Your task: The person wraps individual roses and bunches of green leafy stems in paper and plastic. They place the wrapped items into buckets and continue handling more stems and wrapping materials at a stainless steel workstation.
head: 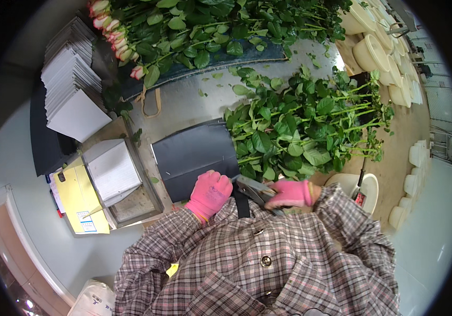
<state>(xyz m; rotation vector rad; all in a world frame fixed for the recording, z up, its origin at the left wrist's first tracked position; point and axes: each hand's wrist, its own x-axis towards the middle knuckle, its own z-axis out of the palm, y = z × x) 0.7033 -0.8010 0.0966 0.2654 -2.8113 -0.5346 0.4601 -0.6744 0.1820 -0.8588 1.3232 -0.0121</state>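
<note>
In front of me a black wrapping sheet (194,152) is folded around the head end of a bunch of leafy rose stems (297,126). The blooms inside it are hidden. Staples show on the black surface. My left hand (211,194), in a pink glove, grips the near edge of the sheet with curled fingers. My right hand (293,193), also gloved in pink, holds a grey metal stapler (255,189). Its nose points left, at the sheet's near right corner, close to my left hand. Whether the stapler touches the sheet cannot be made out.
Roses with pink-edged blooms (117,37) lie across the back of the metal table (186,93). Stacked white sheets (73,91) and a tray of white paper (111,170) stand left, beside yellow paper (75,193). Cream buckets (372,53) line the right; another bucket (370,187) is nearer.
</note>
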